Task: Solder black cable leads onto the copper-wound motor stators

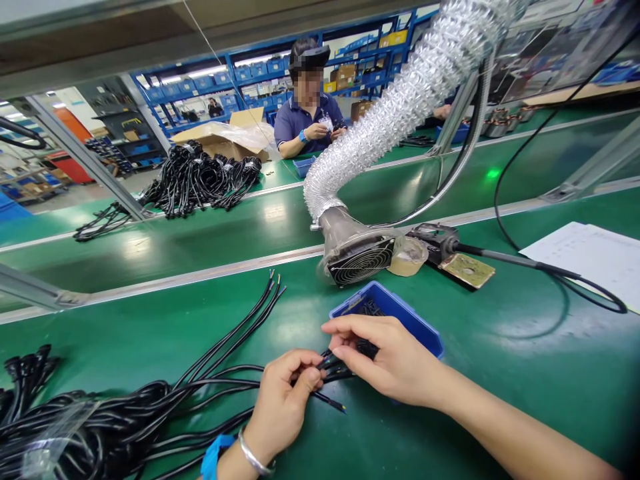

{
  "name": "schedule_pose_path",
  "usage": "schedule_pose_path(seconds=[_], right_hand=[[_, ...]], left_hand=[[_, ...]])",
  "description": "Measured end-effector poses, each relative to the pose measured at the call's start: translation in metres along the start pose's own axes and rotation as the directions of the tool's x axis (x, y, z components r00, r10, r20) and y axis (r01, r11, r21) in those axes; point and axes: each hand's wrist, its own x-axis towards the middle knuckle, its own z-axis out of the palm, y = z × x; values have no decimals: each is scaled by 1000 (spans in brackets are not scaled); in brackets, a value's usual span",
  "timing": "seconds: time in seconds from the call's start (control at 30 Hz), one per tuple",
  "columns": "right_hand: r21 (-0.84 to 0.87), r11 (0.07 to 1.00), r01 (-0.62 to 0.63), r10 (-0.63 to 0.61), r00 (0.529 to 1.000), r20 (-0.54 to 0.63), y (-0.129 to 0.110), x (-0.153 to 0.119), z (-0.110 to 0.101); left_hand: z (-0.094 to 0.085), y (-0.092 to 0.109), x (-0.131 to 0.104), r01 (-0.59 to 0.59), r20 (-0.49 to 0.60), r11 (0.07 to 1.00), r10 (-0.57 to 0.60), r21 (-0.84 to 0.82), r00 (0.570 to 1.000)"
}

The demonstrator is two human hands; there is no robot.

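Black cable bundle [100, 427] heaped at near-left on green bench [500, 373], loose ends fanning up twd centre. Left hand [283, 407], wristband + bangle, pinching one black cable end [327, 400] btwn thumb and fingers; right hand [387, 360] just beside, fingertips pinched on small black pieces [340, 367] at lip of blue bin [410, 313]. Further right: fan-mouthed silver duct [357, 257], tape roll [409, 257], white paper [590, 257]; co-worker [307, 113] seated across belt.

A matt green mat [500, 373] covers the bench. The black cables [150, 407] are sheathed in smooth, faintly glossy plastic — bare copper is seen at the cut ends. The parts bin [400, 313] is moulded in glossy blue plastic. The extraction duct [400, 100] is formed of crinkled, shiny foil — its fan grille [361, 265] of dull metal.
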Motion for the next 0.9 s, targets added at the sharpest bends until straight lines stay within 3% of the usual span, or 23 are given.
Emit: schedule_pose_path(seconds=[0.7,0.8,0.9], right_hand=[[-181,970,161,-169,985,-31,1,-1,3],[-172,975,144,-150,988,-21,2,-2,5],[-122,991,50,-46,998,34,1,-1,9]], left_hand=[[0,3,1,-26,-9,1000,26,7,1000],[0,3,0,-38,-5,999,38,5,999],[0,2,-1,-35,3,999,35,-19,999]])
